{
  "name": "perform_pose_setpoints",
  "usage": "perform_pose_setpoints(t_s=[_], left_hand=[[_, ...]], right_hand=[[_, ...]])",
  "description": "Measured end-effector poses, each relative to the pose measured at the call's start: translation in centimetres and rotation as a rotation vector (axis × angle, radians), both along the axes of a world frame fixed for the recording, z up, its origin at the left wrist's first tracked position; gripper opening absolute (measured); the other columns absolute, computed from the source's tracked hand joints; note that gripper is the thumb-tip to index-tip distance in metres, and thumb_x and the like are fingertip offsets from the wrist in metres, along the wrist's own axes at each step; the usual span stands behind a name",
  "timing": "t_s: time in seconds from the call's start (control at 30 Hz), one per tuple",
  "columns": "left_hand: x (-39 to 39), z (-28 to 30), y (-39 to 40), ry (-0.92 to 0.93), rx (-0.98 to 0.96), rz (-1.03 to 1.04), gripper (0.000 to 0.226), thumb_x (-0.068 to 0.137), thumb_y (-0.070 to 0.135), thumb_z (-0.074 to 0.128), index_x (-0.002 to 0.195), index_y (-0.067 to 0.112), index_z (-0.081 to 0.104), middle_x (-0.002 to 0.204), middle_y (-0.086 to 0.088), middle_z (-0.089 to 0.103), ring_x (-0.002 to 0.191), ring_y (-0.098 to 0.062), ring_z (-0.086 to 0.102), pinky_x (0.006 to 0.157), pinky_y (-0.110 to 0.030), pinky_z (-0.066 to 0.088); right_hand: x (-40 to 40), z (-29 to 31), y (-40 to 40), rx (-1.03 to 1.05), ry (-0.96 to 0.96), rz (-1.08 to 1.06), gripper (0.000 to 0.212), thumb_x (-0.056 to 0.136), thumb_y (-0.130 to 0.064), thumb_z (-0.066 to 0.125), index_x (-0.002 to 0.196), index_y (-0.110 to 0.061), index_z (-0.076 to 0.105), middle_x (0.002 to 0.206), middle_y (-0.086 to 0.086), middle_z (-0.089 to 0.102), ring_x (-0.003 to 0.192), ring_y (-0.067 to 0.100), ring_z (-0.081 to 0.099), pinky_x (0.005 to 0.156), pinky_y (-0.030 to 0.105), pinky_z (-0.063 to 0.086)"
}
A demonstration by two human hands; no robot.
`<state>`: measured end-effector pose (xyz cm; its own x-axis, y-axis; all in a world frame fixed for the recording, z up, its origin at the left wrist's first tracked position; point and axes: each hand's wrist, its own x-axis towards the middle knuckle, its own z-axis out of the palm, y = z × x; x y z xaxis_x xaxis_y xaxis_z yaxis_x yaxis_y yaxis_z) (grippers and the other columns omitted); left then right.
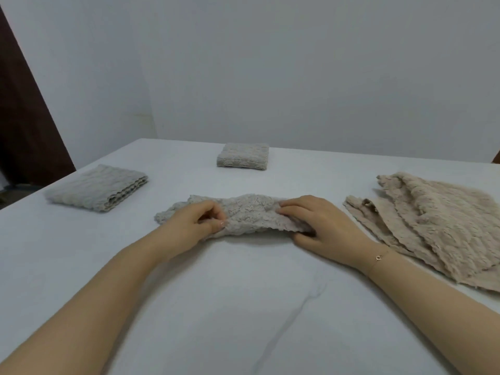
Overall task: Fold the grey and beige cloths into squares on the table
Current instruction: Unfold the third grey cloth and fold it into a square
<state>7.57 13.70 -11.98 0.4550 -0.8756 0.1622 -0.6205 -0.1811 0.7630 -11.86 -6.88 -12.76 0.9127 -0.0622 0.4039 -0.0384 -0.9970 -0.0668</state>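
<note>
Head view: both hands (193, 224) (315, 223) pinching grey cloth (243, 212); folded squares (97, 188) beyond, beige cloth (438, 226) right.

No readable text, label, brand, number or sign shows anywhere.

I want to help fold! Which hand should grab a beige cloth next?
Probably the right hand. The beige cloths lie unfolded just beside it, on the right. The left hand would have to cross over the grey cloth both hands are pinching.
</note>
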Motion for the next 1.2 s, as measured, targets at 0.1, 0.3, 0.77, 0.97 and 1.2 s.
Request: perform_pose_setpoints(t_s=[0.1, 0.3, 0.77, 0.97, 1.2], left_hand=[[2.0, 0.9, 1.8, 0.049, 0.036, 0.066, 0.010, 0.089, 0.009, 0.063, 0.097, 0.014, 0.063, 0.080, 0.002, 0.060, 0.060, 0.000, 0.050, 0.053, -0.011, 0.039], [2.6, 0.4, 2.2, 0.037, -0.002, 0.136, 0.007, 0.089, 0.013, 0.064, 0.093, 0.015, 0.068, 0.077, -0.001, 0.059, 0.062, -0.009, 0.048, 0.051, -0.011, 0.039], [2.8, 0.9, 2.6, -0.051, -0.006, 0.197, 0.037, 0.099, 0.024, 0.045, 0.064, 0.013, 0.040, 0.046, 0.012, 0.030, 0.043, -0.005, 0.028, 0.049, -0.022, 0.021], [1.8, 2.1, 3.7, 0.170, 0.084, 0.001, 0.045, 0.058, 0.066, 0.071, 0.090, 0.034, 0.070, 0.084, 0.024, 0.069, 0.075, 0.008, 0.062, 0.066, -0.005, 0.044], [2.7, 1.7, 3.8, 0.080, 0.081, 0.053, 0.004, 0.079, 0.020, 0.075, 0.081, 0.023, 0.072, 0.067, 0.007, 0.068, 0.060, -0.004, 0.057, 0.057, -0.009, 0.040]], right_hand=[[-0.1, -0.3, 0.0, 0.057, -0.025, -0.054, 0.052, 0.076, -0.028, 0.055, 0.127, -0.018, 0.058, 0.130, -0.003, 0.057, 0.119, 0.012, 0.047, 0.100, 0.017, 0.030], [-0.5, -0.7, -0.2, 0.290, -0.074, -0.075, 0.031, 0.083, -0.018, 0.060, 0.113, -0.024, 0.066, 0.110, -0.014, 0.064, 0.104, 0.003, 0.055, 0.090, 0.008, 0.037], [-0.2, 0.3, 0.7, 1.580, -0.331, -0.097, 0.031, 0.075, -0.021, 0.070, 0.094, 0.003, 0.069, 0.088, 0.018, 0.073, 0.073, 0.026, 0.069, 0.070, 0.032, 0.057], [-0.1, 0.7, 0.8, 1.569, -0.370, -0.133, 0.016, 0.088, -0.014, 0.059, 0.086, -0.001, 0.068, 0.074, 0.010, 0.073, 0.053, 0.017, 0.066, 0.044, 0.023, 0.054], [0.0, 0.9, 0.7, 1.623, -0.406, -0.141, 0.016, 0.090, -0.014, 0.058, 0.083, -0.002, 0.066, 0.067, 0.005, 0.072, 0.052, 0.013, 0.065, 0.044, 0.021, 0.053]])
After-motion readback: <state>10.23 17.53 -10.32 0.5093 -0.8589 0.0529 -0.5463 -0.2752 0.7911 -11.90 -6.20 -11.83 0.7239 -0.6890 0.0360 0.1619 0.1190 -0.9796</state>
